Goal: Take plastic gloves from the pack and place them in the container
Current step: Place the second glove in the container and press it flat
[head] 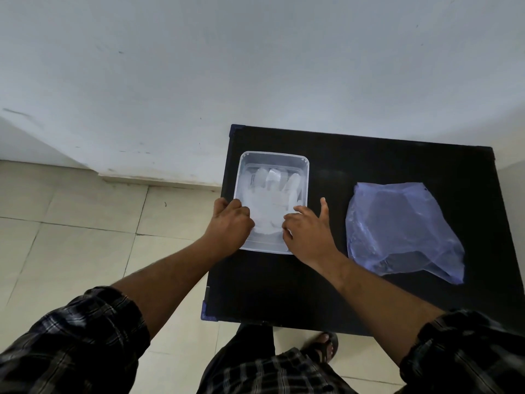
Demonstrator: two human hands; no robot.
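Plastic gloves [270, 200] lie flat inside the clear container [275, 156], centre of frame. Left hand [231, 220] curls over its left rim; right hand [308, 227] rests at the right rim, fingers spread, seemingly pressing a cuff down. Blue pack [403, 231] sits limp at right on the black table [369, 155]. Risk: thin film clings to the fingers, lifts out on withdrawal.

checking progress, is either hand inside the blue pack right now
No: both the left hand and right hand are at the clear container, while the blue pack lies untouched beside it.
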